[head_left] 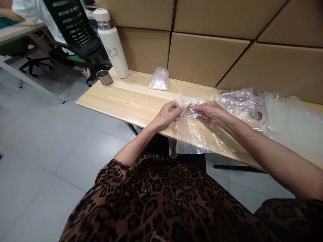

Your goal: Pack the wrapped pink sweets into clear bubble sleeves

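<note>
My left hand (168, 114) and my right hand (210, 112) meet over the front part of the wooden table (121, 97). Both pinch a clear plastic bag (195, 134) that lies on the table and hangs over its front edge. My left fingers grip the bag's top edge. My right fingers are closed on a small dark item (191, 111) at the bag's mouth; I cannot make out what it is. A heap of more clear plastic bags (239, 102) lies just behind my right hand.
A white bottle (112, 43) and a small metal cup (104, 77) stand at the table's far left corner. A small filled clear bag (159, 79) lies against the cardboard boxes (207, 57) along the back. A black office chair (75, 33) and another person stand beyond.
</note>
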`<state>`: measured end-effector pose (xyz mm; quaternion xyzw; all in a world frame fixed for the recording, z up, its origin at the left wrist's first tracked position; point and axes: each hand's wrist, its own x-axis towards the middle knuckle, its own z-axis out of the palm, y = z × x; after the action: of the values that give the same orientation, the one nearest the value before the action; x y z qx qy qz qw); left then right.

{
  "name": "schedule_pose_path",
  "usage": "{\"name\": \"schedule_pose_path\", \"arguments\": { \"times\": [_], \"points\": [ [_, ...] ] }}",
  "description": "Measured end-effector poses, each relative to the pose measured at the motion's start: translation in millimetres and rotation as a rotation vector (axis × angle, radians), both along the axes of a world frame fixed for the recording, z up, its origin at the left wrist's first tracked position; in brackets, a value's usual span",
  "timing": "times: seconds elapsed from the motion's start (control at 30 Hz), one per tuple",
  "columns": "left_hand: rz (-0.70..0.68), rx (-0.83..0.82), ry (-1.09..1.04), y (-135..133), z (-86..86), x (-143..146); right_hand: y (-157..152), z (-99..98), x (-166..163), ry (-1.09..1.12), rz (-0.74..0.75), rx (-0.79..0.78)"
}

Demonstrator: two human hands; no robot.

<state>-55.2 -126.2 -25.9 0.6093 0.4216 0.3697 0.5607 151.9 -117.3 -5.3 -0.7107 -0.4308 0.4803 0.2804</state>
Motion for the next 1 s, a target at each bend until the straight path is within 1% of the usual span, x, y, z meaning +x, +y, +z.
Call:
{"name": "schedule_pose_path", "arguments": {
  "times": [0.07, 0.1, 0.13, 0.2, 0.3, 0.37, 0.43, 0.5, 0.53, 0.6, 0.63, 0.67, 0.7, 0.73, 0.8, 0.87, 0.9, 0.93, 1.0],
  "points": [
    [-0.044, -0.1, -0.129, 0, -0.8, 13, -2, 2.5, -2, -0.008, -0.03, 0.0],
    [-0.057, -0.101, -0.14, 1, -1.1, 18, -4, 4.3, -4, -0.006, -0.046, 0.006],
    [-0.065, -0.068, -0.125, 2, -1.5, 23, -6, 6.4, -5, 0.005, -0.048, 0.013],
    [-0.081, 0.082, -0.041, 4, -2.2, 29, -10, 10.5, -8, 0.038, -0.051, 0.023],
    [-0.109, 0.337, 0.16, 6, -2.7, 35, -12, 13.7, -9, 0.092, -0.053, 0.016],
    [-0.122, 0.43, 0.301, 6, -3.0, 38, -10, 13.1, -3, 0.1, -0.059, -0.002],
    [-0.135, 0.481, 0.416, 3, -3.3, 43, -8, 11.7, 9, 0.059, -0.023, 0.015],
    [-0.146, 0.52, 0.516, 0, -3.0, 49, -8, 12.0, 25, -0.052, 0.0, 0.129],
    [-0.144, 0.535, 0.56, -2, -2.3, 52, -9, 13.3, 33, -0.114, -0.01, 0.229],
    [-0.133, 0.554, 0.636, -5, -0.2, 57, -16, 18.2, 43, -0.215, -0.045, 0.479],
    [-0.128, 0.557, 0.662, -6, 0.9, 59, -21, 20.9, 44, -0.242, -0.047, 0.593],
    [-0.124, 0.556, 0.678, -7, 1.8, 60, -25, 23.2, 43, -0.26, -0.021, 0.671],
    [-0.123, 0.554, 0.683, -7, 2.1, 60, -29, 24.5, 39, -0.28, 0.03, 0.708],
    [-0.126, 0.552, 0.68, -6, 1.6, 60, -32, 24.6, 33, -0.3, 0.097, 0.697],
    [-0.115, 0.553, 0.65, -3, -2.0, 59, -35, 20.4, 21, -0.343, 0.218, 0.61],
    [-0.043, 0.517, 0.561, 2, -7.8, 57, -34, 12.5, 13, -0.383, 0.284, 0.56],
    [0.003, 0.458, 0.482, 4, -10.7, 56, -33, 8.2, 12, -0.394, 0.286, 0.552],
    [0.049, 0.361, 0.378, 7, -13.1, 57, -33, 4.2, 11, -0.392, 0.275, 0.538],
    [0.104, 0.093, 0.126, 12, -15.1, 60, -33, -1.7, 12, -0.349, 0.223, 0.486]
  ]
}}
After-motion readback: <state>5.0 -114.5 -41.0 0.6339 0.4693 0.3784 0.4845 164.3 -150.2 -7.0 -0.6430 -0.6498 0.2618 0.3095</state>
